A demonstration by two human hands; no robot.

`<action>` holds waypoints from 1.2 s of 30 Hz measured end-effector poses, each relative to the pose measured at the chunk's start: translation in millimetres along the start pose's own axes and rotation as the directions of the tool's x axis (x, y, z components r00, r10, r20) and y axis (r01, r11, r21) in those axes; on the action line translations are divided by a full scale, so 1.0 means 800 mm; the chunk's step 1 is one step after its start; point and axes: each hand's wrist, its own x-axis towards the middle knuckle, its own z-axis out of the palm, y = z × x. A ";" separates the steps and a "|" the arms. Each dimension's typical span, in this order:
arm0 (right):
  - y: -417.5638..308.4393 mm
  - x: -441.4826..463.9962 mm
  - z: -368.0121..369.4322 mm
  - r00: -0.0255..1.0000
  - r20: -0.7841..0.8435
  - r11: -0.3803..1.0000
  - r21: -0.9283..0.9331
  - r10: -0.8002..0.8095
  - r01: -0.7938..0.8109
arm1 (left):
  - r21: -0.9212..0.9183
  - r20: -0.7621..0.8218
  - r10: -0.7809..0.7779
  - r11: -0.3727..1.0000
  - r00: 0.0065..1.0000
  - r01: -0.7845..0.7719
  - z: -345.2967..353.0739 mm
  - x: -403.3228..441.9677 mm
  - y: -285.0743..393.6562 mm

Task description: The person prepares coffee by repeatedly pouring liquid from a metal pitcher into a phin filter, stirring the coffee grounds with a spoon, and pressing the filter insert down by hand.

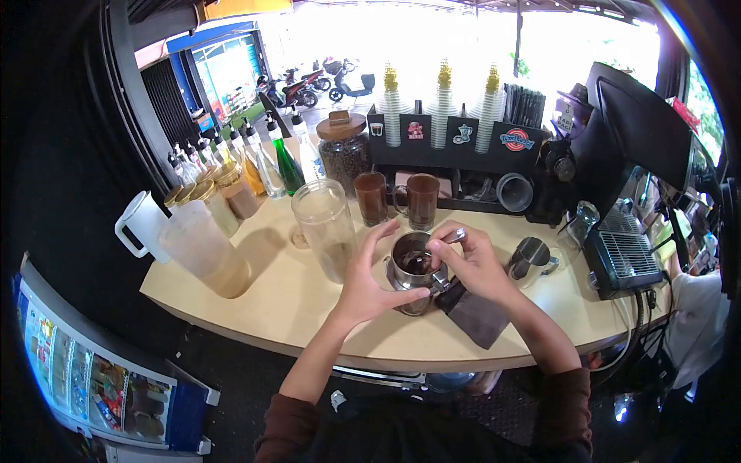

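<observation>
Upright metal cup, open-topped, dark liquid inside, above the counter

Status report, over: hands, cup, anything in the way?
Left hand curved beside cup, contact unclear. Right hand gripping spoon at cup. Dark contents inside. Cloth close on the right; mugs just beyond.

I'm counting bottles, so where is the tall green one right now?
In the head view, the tall green bottle stands left of centre, second from right in its row, near the wooden-lidded glass jar of dark beans.
</observation>
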 end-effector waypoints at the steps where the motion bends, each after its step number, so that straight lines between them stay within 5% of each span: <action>1: -0.002 0.000 0.002 1.000 -0.023 1.000 -0.001 0.007 -0.007 | 0.028 0.032 0.053 0.998 0.998 -0.054 -0.008 0.005 0.006; 6: -0.018 0.008 0.014 0.990 -0.065 0.986 -0.117 -0.127 0.118 | 0.223 0.143 0.136 0.961 0.980 -0.166 -0.010 0.028 0.018; 8: -0.021 0.008 0.013 0.977 -0.067 0.974 -0.122 -0.202 0.193 | 0.365 0.222 0.320 0.849 0.921 -0.383 -0.009 0.037 0.017; 12: -0.037 -0.023 -0.008 0.980 -0.174 0.996 -0.022 -0.095 0.092 | 0.357 0.160 0.392 0.832 0.906 -0.424 -0.012 0.046 0.020; 17: 0.032 -0.092 -0.124 0.853 -0.521 0.901 -0.384 -0.031 -0.202 | 0.310 0.075 0.354 0.880 0.932 -0.359 -0.024 0.040 0.018; 18: 0.045 -0.106 -0.145 0.819 -0.550 0.759 -0.600 -0.163 -0.252 | 0.295 0.044 0.325 0.899 0.945 -0.323 -0.024 0.038 0.019; 21: 0.117 -0.153 -0.212 0.814 -0.542 0.607 -0.725 -0.210 -0.326 | 0.278 -0.031 0.300 0.919 0.953 -0.280 -0.018 0.032 0.016; 22: 0.123 -0.163 -0.218 0.814 -0.542 0.603 -0.727 -0.209 -0.329 | 0.288 -0.074 0.307 0.917 0.949 -0.275 -0.017 0.030 0.015; 24: 0.130 -0.176 -0.222 0.785 -0.594 0.886 -0.251 0.177 -0.390 | 0.274 -0.105 0.254 0.937 0.961 -0.218 -0.015 0.024 0.013; 27: 0.161 -0.190 -0.214 0.750 -0.642 0.960 -0.073 0.161 -0.270 | 0.246 -0.178 0.168 0.962 0.969 -0.122 -0.013 0.013 0.009; 36: 0.130 -0.163 -0.190 0.788 -0.614 0.992 -0.067 0.045 -0.109 | 0.222 -0.268 0.102 0.974 0.958 -0.042 -0.013 0.005 -0.001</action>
